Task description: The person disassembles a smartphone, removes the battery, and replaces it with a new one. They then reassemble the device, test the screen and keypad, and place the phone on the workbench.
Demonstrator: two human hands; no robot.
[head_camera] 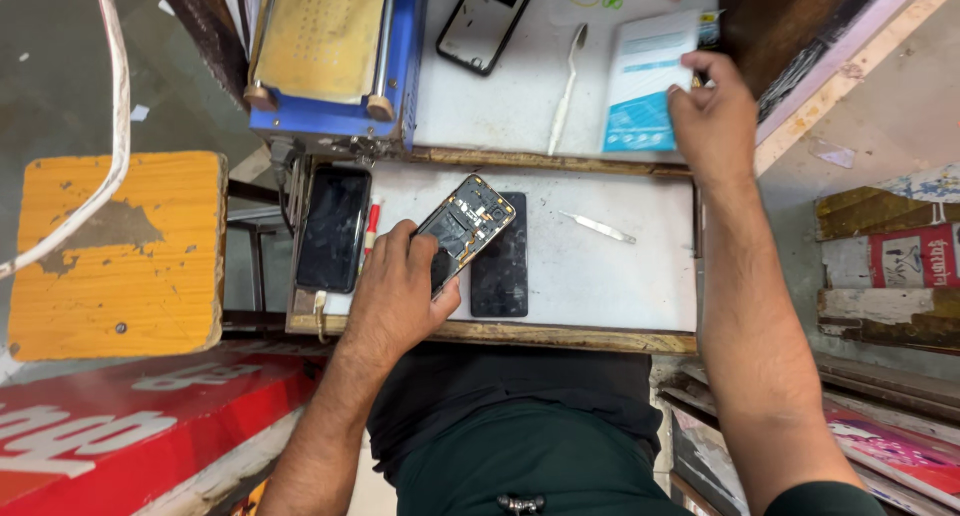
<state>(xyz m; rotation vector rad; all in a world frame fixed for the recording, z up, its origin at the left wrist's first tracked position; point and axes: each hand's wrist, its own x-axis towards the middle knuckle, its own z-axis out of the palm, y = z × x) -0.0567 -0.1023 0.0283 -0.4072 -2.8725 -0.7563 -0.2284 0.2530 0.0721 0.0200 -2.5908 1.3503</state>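
My left hand [400,286] grips an opened phone [468,224] with its inner board and parts showing, held tilted above the lower white shelf [600,276]. Under it lies a black phone back panel [502,266], flat on the shelf. My right hand [712,116] reaches to the upper work surface [480,106] and pinches the edge of a white and blue flat packet [640,81]. The fingers close on the packet's right side.
Metal tweezers [598,227] lie right of the black panel. A dark phone [333,228] and a red pen [370,228] lie at the left. A blue machine with a yellow pad [325,46], a phone frame [487,18], a white toothbrush [566,86] and an orange stool [120,251] are around.
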